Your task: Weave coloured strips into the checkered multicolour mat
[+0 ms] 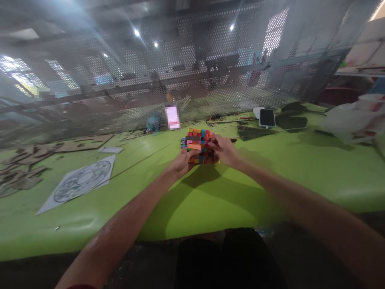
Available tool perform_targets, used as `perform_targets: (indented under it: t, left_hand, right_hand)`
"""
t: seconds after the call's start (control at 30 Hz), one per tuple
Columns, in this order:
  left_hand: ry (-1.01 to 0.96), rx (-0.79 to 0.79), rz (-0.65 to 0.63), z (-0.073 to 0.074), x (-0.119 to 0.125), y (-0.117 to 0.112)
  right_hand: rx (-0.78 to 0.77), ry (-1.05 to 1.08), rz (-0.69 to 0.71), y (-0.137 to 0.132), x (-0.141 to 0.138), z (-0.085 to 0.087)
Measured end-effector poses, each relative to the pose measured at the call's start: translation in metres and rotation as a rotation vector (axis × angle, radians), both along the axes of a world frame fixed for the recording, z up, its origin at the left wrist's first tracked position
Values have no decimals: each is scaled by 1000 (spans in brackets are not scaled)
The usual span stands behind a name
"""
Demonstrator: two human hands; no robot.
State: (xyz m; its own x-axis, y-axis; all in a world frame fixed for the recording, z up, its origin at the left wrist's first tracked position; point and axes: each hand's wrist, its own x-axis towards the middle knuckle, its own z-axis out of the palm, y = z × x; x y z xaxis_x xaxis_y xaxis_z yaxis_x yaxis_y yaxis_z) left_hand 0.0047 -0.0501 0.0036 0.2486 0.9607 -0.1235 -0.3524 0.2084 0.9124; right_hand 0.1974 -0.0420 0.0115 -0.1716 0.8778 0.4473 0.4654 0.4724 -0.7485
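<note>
A stack of small multicoloured blocks (pixel 199 143) stands on the green table (pixel 210 192), in the middle, toward the far side. My left hand (pixel 182 162) rests against the stack's lower left side, fingers curled onto it. My right hand (pixel 225 150) grips its right side, fingertips on the upper blocks. An orange block sticks out of the stack's left face, just above my left hand. The frame is blurred, so single blocks are hard to tell apart.
A printed sheet with a round pattern (pixel 81 182) lies at the left, cardboard cut-outs (pixel 27 166) beyond it. A phone (pixel 267 117) and dark flat pieces (pixel 290 120) lie at the back right, white plastic bags (pixel 353 118) at far right. A perforated metal screen (pixel 192 68) closes the back.
</note>
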Motion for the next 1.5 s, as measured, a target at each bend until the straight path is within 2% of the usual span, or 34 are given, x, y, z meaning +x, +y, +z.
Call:
perform_targets:
  t: [0.13,0.27,0.43,0.6,0.73,0.9,1.03,1.17,1.3,1.43,1.5]
  left_hand:
    - [8,8,30,2,2,-3]
    - [8,-20,54,5,4,-5]
    - [-33,0,54,1,8,-3]
    - [-6,100,-12,1,9,-3]
    - [18,169,9,1,11,-3]
    - [-12,185,103,-3,15,-2]
    - [-36,172,99,-5,18,-2]
    - [-23,142,105,-5,18,-4]
    - [-24,179,72,-4,16,-5]
    - [-5,211,42,1,15,-5]
    - [2,186,47,2,15,-4]
  right_hand:
    - [-85,110,-2,-3,-2,0]
    - [-162,326,47,-2,-7,-6]
    - [-181,439,-8,0,-13,-14]
    - [-258,678,125,-2,-22,-11]
    - [-161,469,32,-2,-22,-11]
    - [-9,150,-99,-5,-13,-15]
    - [63,54,-178,-8,-12,-15]
    - [104,-28,-132,-7,-13,-15]
    - [81,6,-140,-6,-9,-11]
    - [33,-53,44,-5,1,0]
    - [11,-73,79,-4,6,4]
